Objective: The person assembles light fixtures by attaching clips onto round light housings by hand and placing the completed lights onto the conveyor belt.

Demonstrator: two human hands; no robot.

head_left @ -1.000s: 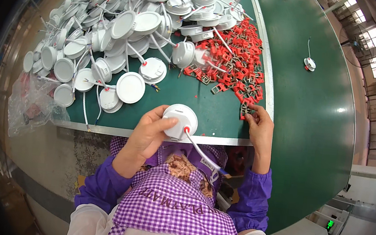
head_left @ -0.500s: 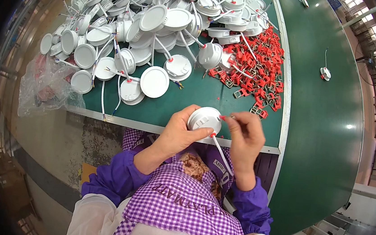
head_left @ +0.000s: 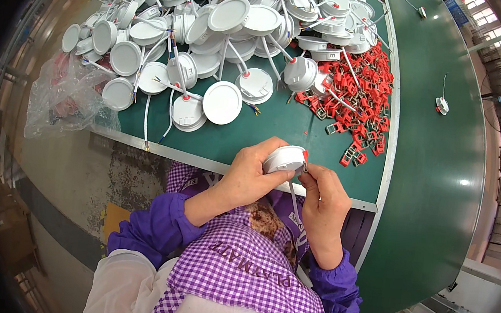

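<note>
My left hand [head_left: 244, 173] is closed round a white round downlight [head_left: 284, 159], thumb on its near side and fingers behind. The downlight is tilted on edge just above the table's front edge, and its white cable [head_left: 295, 198] hangs toward my lap. At its right rim sits a small red clip [head_left: 305, 156] with a metal spring part. My right hand [head_left: 326, 195] pinches the clip's metal part between thumb and fingertips; the fingers partly cover it.
A big heap of white downlights [head_left: 221, 102] with cables covers the green table [head_left: 204, 140]. Right of it lies a pile of red clips [head_left: 367, 107]. A clear plastic bag [head_left: 66, 99] hangs at the left edge. Beyond the metal edge, a green conveyor belt [head_left: 434, 192] carries another downlight [head_left: 442, 105].
The downlight has turned, its back tipping away from view. My right hand, blurred before, has come in lower against the rim with the clip. The whole view has shifted a little.
</note>
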